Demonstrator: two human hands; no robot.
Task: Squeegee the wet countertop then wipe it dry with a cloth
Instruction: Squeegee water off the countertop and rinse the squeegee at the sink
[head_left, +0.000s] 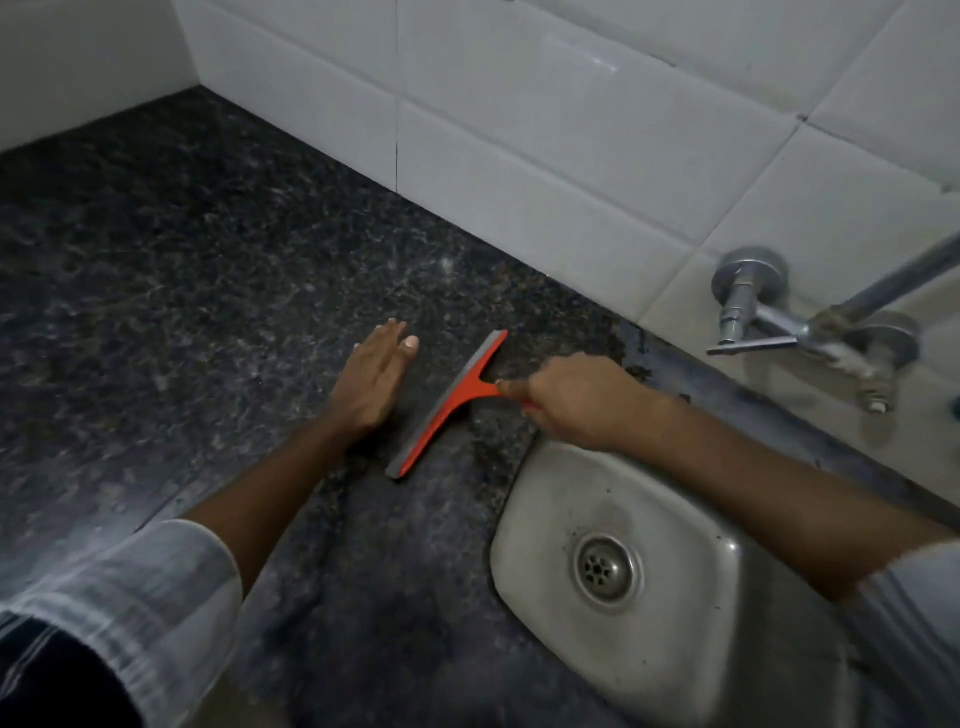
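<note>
nearest, a pale rolled sleeve (156, 587) covers the left arm at the table's (171, 291) front edge, and a steel sink (691, 649) with a round drain (608, 569) is set into the table's right end. beyond the sink's far-left corner the right hand (576, 402) is closed around the handle of an orange squeegee (449, 405) — its grey blade lies on the dark speckled stone, running diagonally from front-left to back-right. just beside the blade, on its left, the left hand (371, 379) rests flat on the table, fingers extended and together, holding nothing. farther back, white wall tiles (519, 130) meet the table's rear edge — a metal tap (800, 322) juts from the wall above the sink.
</note>
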